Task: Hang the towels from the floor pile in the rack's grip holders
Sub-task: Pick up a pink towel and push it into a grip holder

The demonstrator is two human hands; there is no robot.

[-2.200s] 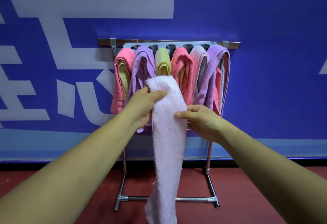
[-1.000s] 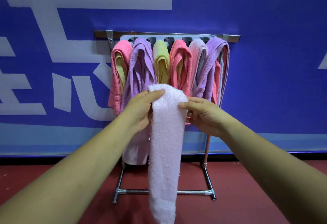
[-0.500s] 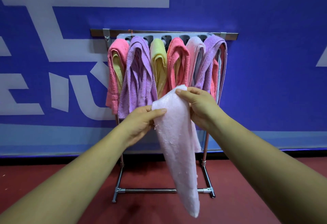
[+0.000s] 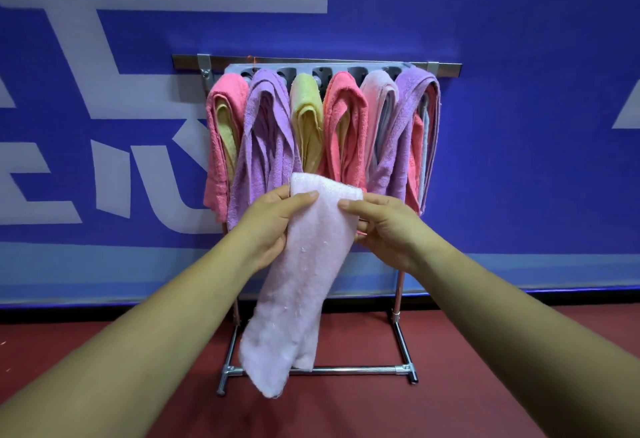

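Pinching pale pink towel (image 4: pixel 302 264): left hand (image 4: pixel 270 227), right hand (image 4: pixel 385 227), before towel-laden rack (image 4: pixel 446 69).

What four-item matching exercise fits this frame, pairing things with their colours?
Things:
1. held towel
2. leftmost hung towel
3. rightmost hung towel
4. floor

Colours:
A. dark red
B. purple
C. pale pink
D. bright pink over yellow

Pairs: 1-C, 2-D, 3-B, 4-A
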